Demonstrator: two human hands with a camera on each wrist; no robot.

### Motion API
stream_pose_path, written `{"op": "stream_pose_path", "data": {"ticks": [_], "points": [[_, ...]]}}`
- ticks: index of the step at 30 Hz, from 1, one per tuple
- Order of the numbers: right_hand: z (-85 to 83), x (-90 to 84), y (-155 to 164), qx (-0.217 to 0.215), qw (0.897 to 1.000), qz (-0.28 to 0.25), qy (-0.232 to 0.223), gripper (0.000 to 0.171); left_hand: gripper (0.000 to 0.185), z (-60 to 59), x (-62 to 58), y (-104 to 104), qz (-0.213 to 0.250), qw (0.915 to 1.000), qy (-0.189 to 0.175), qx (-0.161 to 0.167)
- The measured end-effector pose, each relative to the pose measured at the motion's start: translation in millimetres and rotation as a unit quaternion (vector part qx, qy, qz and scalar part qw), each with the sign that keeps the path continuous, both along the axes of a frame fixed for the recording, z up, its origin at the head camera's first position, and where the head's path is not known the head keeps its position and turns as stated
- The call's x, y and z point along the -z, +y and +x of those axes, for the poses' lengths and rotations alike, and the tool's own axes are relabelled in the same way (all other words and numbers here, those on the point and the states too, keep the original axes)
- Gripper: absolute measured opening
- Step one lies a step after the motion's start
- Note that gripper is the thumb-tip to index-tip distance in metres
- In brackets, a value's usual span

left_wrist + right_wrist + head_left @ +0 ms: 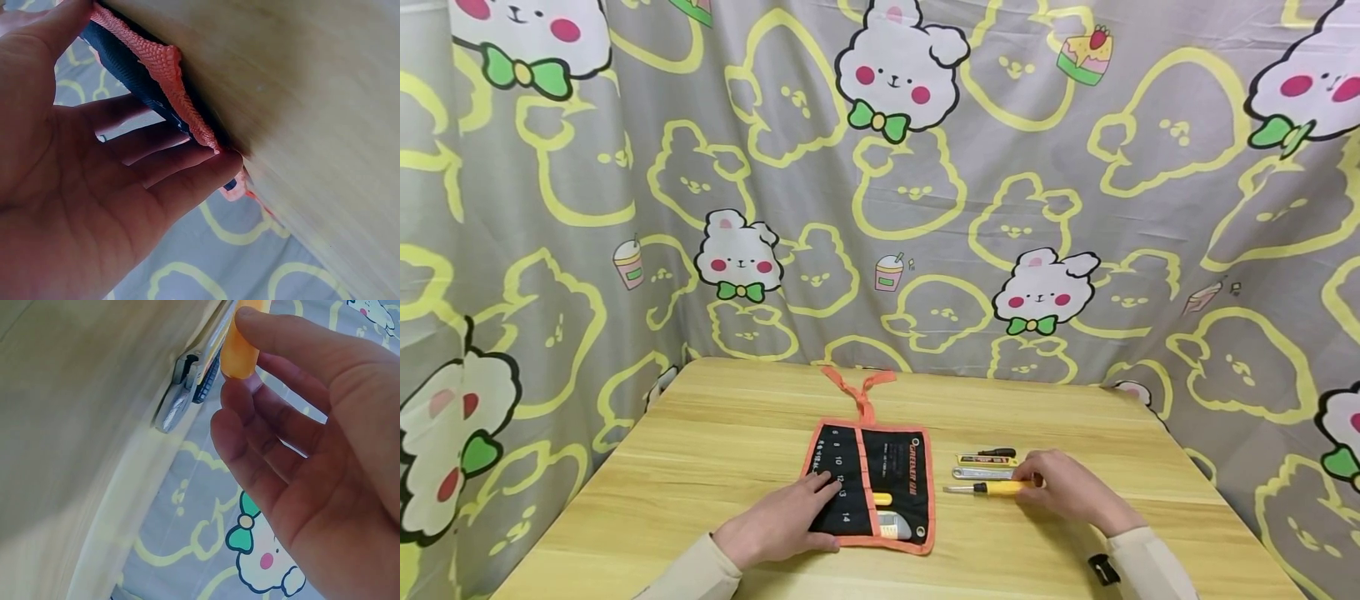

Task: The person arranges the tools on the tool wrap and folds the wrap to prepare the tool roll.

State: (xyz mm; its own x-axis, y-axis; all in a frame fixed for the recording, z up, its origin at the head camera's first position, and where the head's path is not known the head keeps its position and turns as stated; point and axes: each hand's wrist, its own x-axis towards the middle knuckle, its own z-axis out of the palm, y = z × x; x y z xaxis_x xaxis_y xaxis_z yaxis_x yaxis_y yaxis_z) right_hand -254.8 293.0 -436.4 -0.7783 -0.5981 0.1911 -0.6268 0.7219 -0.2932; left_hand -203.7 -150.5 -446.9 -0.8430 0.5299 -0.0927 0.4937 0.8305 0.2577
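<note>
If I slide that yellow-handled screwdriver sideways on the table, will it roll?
Probably: the screwdriver has a round-looking handle and thin shaft, lying on smooth wood table. It looks light, so the right hand, already touching it, should lift it easily.

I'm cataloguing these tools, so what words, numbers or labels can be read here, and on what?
"6", "8", "10", "12", "13", "14": white size numbers on the black tool roll, beside the left hand.
Brand line in white along the roll's upper right: too small to read surely.
Label on the utility knife beyond the right hand: too blurred to read.
Yellow screwdriver: no text visible.
</note>
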Motion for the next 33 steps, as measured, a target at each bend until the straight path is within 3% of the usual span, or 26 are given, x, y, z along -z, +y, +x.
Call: {"op": "stream_pose_path", "data": {"ticks": [13, 23, 33], "points": [[-1.1, -2.7, -17.6, -0.004, 1.0, 0.003, -0.016, 0.004, 0.084, -0.2, -0.7, -2.1, 0.004, 1.0, 0.0, 0.007], [-5.5, -5.2, -35.4, -0.022, 1.0, 0.008, 0.002, 0.0, 0.083, 0.5, -1.0, -2.3, 0.008, 1.0, -0.003, 0.004], [-10.9, -10.2, -64.3, -0.024, 0.999, 0.014, 0.021, 0.008, 0.084, -0.1, -1.7, -2.1, 0.011, 0.9999, -0.011, 0.002]]}}
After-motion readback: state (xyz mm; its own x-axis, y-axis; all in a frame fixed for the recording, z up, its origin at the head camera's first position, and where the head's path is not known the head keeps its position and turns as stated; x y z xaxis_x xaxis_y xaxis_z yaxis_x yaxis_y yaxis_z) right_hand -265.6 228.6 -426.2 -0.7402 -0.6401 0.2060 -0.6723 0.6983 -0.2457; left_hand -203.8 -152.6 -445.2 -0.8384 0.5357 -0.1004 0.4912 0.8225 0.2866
